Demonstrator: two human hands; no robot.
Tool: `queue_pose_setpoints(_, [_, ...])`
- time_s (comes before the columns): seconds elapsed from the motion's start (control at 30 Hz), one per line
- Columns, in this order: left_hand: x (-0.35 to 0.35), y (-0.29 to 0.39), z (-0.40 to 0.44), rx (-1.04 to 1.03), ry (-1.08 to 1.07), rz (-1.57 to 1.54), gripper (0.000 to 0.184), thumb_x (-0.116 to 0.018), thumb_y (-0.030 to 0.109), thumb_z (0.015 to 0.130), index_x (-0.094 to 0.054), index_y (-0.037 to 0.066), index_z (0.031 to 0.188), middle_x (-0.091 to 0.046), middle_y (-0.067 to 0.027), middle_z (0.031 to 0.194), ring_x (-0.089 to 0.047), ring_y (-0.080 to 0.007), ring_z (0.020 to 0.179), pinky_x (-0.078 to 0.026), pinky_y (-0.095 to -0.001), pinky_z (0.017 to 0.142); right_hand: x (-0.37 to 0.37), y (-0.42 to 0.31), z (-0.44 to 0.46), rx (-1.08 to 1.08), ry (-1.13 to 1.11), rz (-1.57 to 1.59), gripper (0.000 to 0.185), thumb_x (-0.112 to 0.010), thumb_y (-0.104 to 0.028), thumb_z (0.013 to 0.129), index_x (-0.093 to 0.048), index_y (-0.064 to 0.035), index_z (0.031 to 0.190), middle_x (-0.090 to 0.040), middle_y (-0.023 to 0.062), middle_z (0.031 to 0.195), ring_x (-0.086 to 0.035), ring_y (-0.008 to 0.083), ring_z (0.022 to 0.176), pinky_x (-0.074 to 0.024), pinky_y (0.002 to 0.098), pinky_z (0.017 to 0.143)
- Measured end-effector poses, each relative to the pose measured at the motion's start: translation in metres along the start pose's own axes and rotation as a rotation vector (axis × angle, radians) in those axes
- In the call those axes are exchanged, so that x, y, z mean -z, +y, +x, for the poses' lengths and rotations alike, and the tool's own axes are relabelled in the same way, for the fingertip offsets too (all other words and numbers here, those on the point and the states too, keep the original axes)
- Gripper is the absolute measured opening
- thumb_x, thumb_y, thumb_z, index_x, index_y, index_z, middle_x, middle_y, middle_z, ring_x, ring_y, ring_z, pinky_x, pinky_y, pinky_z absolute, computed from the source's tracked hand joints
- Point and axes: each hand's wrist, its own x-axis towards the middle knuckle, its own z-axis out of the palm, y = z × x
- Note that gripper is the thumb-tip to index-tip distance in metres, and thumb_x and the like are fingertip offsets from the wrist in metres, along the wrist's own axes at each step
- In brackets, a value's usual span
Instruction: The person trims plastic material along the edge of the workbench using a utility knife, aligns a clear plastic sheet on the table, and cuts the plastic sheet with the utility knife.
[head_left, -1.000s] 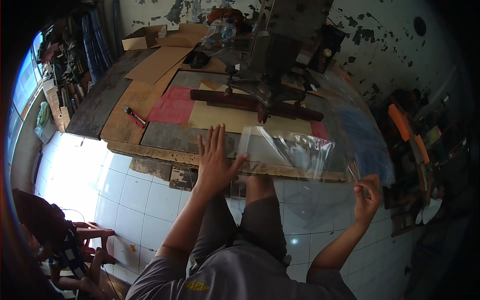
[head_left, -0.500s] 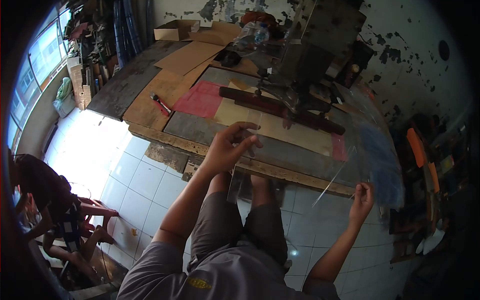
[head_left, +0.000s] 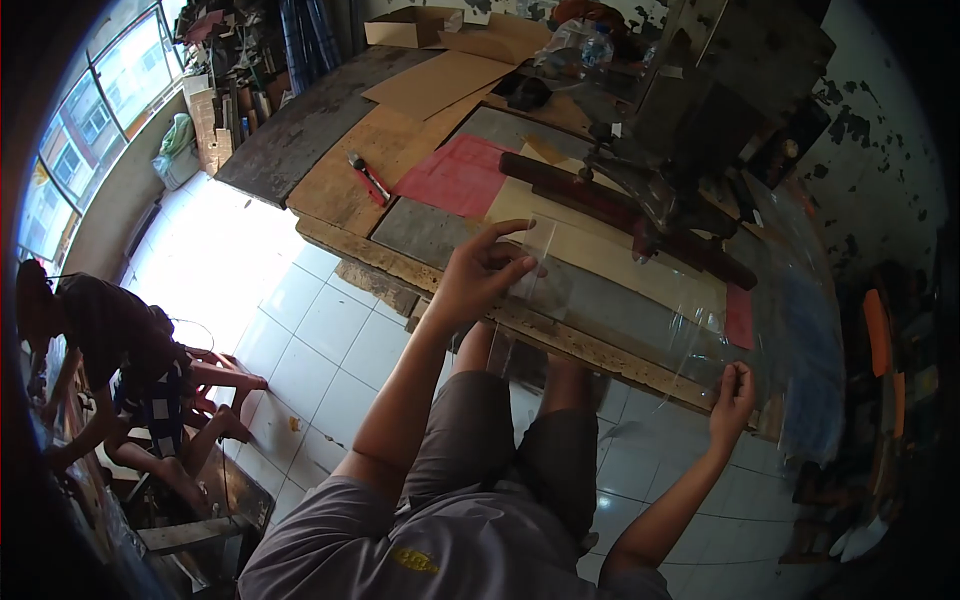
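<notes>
Clear plastic sheet (head_left: 690, 325) spans the bench's wooden front edge (head_left: 365, 258) towards three o'clock, one side pinched in the right hand (head_left: 735, 395) at four, the other between thumb and fingers of the left hand (head_left: 488, 272) at the dial's centre. Beyond that edge, a strip of grey plate (head_left: 415, 225) leaves a gap before the dark red bar (head_left: 630, 220) at two.

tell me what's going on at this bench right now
Someone has a clear plastic sheet spread between two hands at the worktable's front edge. The right hand pinches one end; the left hand is at the other, though how firmly it grips is hard to tell. Beyond the sheet, a machine's long bar sits above pink and yellow material. A red-handled tool lies to the left.
</notes>
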Motion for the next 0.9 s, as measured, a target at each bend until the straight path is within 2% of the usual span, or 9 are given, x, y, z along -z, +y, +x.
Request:
queue_pose_setpoints(0.2, [0.001, -0.001, 0.0, -0.065, 0.0, 0.026, 0.055, -0.074, 0.014, 0.102, -0.051, 0.003, 0.151, -0.08, -0.0054, 0.096, -0.07, -0.0071, 0.092, -0.052, -0.0262, 0.089, 0.002, 0.002, 0.001, -0.019, -0.024, 0.029, 0.029, -0.063, -0.031, 0.11, -0.064, -0.0021, 0.107, -0.057, -0.0029, 0.086, -0.051, 0.0064, 0.079, -0.0432, 0.0246, 0.074])
queue_pose_setpoints(0.3, [0.002, 0.006, -0.003, 0.001, 0.006, 0.043, 0.055, -0.074, 0.014, 0.102, -0.051, 0.002, 0.15, -0.081, -0.0073, 0.096, -0.071, -0.0083, 0.095, -0.053, -0.0279, 0.092, 0.001, -0.002, 0.001, -0.021, -0.033, 0.002, 0.028, -0.063, -0.031, 0.11, -0.064, -0.0024, 0.107, -0.057, -0.0025, 0.086, -0.051, 0.0067, 0.08, -0.044, 0.0251, 0.076])
queue_pose_setpoints(0.6, [0.003, -0.002, -0.002, -0.021, 0.012, -0.016, 0.056, -0.074, 0.013, 0.102, -0.05, 0.002, 0.152, -0.081, -0.0088, 0.095, -0.072, -0.0094, 0.098, -0.053, -0.0293, 0.095, 0.001, -0.005, 0.001, -0.022, -0.036, -0.039, 0.026, -0.064, -0.029, 0.11, -0.064, -0.0029, 0.107, -0.056, -0.0032, 0.085, -0.051, 0.007, 0.079, -0.0431, 0.0249, 0.075])
queue_pose_setpoints(0.9, [0.002, 0.002, -0.002, -0.042, 0.009, 0.06, 0.064, -0.072, 0.016, 0.103, -0.044, 0.003, 0.159, -0.08, -0.0088, 0.094, -0.071, -0.0093, 0.099, -0.052, -0.0298, 0.097, 0.001, -0.002, 0.002, -0.035, -0.033, -0.036, 0.026, -0.064, -0.028, 0.109, -0.064, -0.0023, 0.107, -0.055, -0.004, 0.084, -0.05, 0.0066, 0.079, -0.0425, 0.0248, 0.074])
